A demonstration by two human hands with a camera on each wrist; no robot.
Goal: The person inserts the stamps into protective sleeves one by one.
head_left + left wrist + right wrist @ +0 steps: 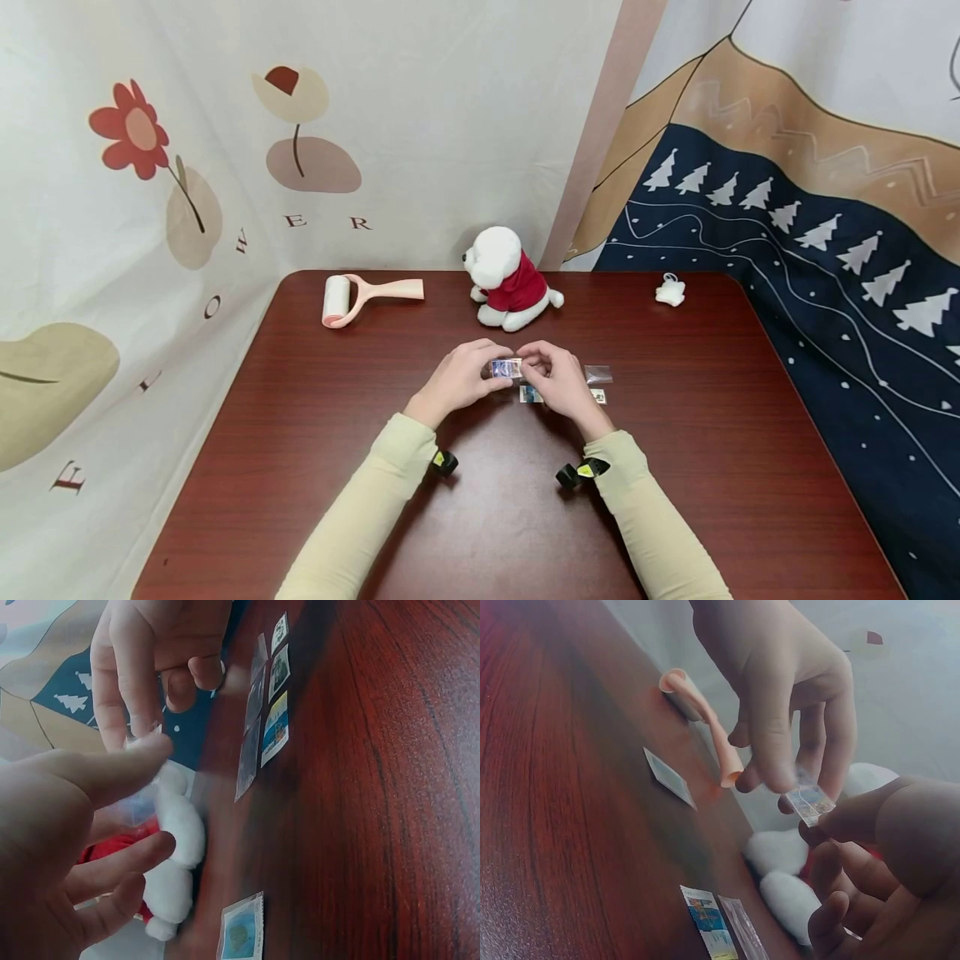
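Small blue-and-purple stamp in a clear plastic sleeve [506,367]: raised above the table, between the two hands, with the picture facing up toward the head camera.
Left hand [461,375]: thumb and fingers closed in a pinch on the sleeved stamp at its left end; remaining fingers loosely bent.
Right hand [558,379]: thumb and fingertips brought together at the stamp's right end, pinching the sleeve edge; other fingers curled beneath.
Stamp row: blue-and-yellow printed stamp [274,731] and two pale stamps with dark pictures [279,673], flat on the table in line; partly covered by the right hand in the head view.
Clear flat plastic sleeves [247,757]: lined up alongside the row, on its far side.
Single stamp: blue one with a pale border [241,930], flat on the table, well apart from the row, toward the left.
Plush: white toy dog in a red top [517,287], sitting beyond the hands near the rear edge.
Roller: pale peach handle with a white cylinder [386,289], lying rear left.
Trinket: small white piece with a loop [670,290], rear right.
Table: dark reddish-brown wood-grain top [525,533].
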